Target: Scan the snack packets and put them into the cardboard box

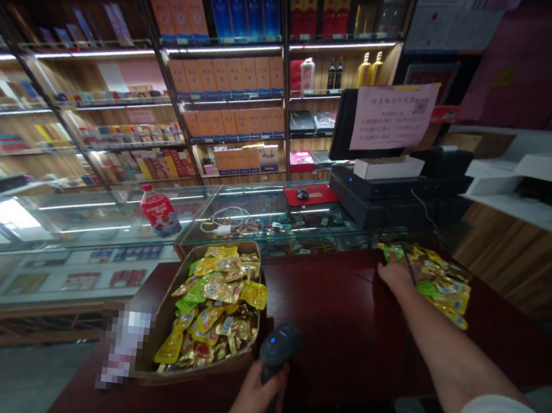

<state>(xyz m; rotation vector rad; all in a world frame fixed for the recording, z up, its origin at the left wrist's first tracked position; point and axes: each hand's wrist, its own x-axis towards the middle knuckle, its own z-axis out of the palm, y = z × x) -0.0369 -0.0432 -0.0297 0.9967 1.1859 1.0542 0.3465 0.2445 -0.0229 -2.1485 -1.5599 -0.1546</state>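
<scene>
My left hand (pixel 256 392) is wrapped round the handle of a dark barcode scanner (pixel 282 344), with a small blue light on its head, held beside a cardboard box. Small gold, yellow and green snack packets (pixel 218 286) fill this open box (pixel 165 310). My right arm stretches out to a loose pile of similar packets (pixel 445 287) on the right of the table. There my right hand (pixel 396 273) is closed at a green and yellow snack packet (pixel 392 250), its fingertips partly hidden. A thin dark cable passes by that hand.
The dark red table (pixel 325 303) meets a glass display counter (pixel 197 201). On the counter are a red bottle (pixel 160 211), a white cable (pixel 224 227), and a mouse (pixel 302 195) on a red mat. A monitor (pixel 346 125) bearing a paper sign stands behind. Shelves of boxes line the wall.
</scene>
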